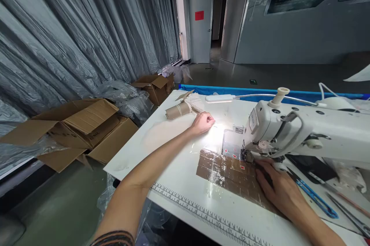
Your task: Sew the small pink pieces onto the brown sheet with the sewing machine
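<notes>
My left hand [203,123] is over the white table, left of the sewing machine [277,126], under a bright patch of light. Its fingers are curled together; anything between them is too small to make out. My right hand [276,186] lies beside the needle area, thumb and forefinger apart, with some fingertips hidden by the machine. Under and beside it is a shiny brown taped surface [221,169] on the tabletop. The metal machine plate [231,142] has small red marks near it. Beyond my left hand lies a beige roll tied with string [178,110].
A white lamp [220,98] on a bendable neck lies at the back. Blue thread snips [316,198] and dark scissors [348,213] are at the right. A printed ruler [202,213] runs along the front edge. Open cardboard boxes [89,123] stand on the floor at left.
</notes>
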The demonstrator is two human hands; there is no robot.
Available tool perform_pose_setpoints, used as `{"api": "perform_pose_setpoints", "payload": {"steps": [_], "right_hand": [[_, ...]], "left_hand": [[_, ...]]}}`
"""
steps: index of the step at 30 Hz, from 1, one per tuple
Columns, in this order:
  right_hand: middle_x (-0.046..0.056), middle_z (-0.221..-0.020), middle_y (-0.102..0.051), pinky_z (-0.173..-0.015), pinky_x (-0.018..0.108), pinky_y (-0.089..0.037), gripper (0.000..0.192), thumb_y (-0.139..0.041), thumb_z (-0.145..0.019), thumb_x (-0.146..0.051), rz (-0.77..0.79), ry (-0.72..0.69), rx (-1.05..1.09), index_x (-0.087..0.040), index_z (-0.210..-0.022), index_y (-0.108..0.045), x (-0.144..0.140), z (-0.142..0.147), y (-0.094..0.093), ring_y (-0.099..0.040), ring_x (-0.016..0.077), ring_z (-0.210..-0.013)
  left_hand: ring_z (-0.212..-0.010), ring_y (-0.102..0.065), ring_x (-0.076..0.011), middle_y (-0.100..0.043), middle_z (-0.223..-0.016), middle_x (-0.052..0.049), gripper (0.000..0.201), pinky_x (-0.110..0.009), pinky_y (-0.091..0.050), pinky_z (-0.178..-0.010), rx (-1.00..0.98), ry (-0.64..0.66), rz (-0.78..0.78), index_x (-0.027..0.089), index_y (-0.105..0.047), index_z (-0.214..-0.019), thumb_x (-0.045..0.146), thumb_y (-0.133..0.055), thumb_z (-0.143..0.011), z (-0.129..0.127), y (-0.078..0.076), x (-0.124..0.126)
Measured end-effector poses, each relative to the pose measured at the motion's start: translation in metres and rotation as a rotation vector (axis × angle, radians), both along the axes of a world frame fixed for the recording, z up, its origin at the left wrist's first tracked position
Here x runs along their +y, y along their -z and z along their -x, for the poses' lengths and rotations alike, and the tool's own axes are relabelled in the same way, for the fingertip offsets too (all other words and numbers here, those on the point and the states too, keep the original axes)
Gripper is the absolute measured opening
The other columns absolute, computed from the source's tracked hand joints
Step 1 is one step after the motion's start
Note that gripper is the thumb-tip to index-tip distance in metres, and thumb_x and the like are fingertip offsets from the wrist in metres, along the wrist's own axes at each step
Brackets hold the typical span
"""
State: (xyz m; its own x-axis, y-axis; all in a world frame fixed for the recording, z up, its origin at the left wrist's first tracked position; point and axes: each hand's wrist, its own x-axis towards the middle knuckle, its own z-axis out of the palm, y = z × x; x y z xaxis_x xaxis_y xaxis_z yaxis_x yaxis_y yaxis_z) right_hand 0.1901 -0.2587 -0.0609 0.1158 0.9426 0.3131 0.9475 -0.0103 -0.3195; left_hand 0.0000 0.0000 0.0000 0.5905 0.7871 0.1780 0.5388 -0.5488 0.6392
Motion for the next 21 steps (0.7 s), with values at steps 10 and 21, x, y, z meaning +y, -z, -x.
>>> {"api": "perform_pose_setpoints", "payload": {"steps": [10, 21], "right_hand": [[0.016, -0.122, -0.059, -0.076, 0.042, -0.057, 0.042, -0.032, -0.099, -0.035, -0.011, 0.027, -0.073, -0.018, -0.126, -0.058, -0.002, 0.003, 0.002, -0.068, 0.0267, -0.09], [0.014, -0.106, -0.068, -0.061, 0.048, -0.057, 0.045, -0.041, -0.091, -0.046, -0.087, 0.005, -0.091, -0.027, -0.127, -0.061, 0.0, -0.022, 0.04, -0.069, 0.0336, -0.071]], "left_hand": [[-0.081, -0.068, -0.0117, -0.066, -0.116, -0.014, 0.028, -0.023, -0.056, -0.066, -0.154, -0.021, 0.15, 0.015, -0.048, -0.117, 0.017, -0.054, -0.09, 0.012, -0.013, 0.005], [-0.104, -0.063, -0.0236, -0.07, -0.109, -0.005, 0.021, -0.037, -0.048, -0.097, 0.187, -0.322, -0.182, 0.022, -0.073, -0.096, 0.032, -0.057, -0.087, 0.167, -0.038, -0.008]]}}
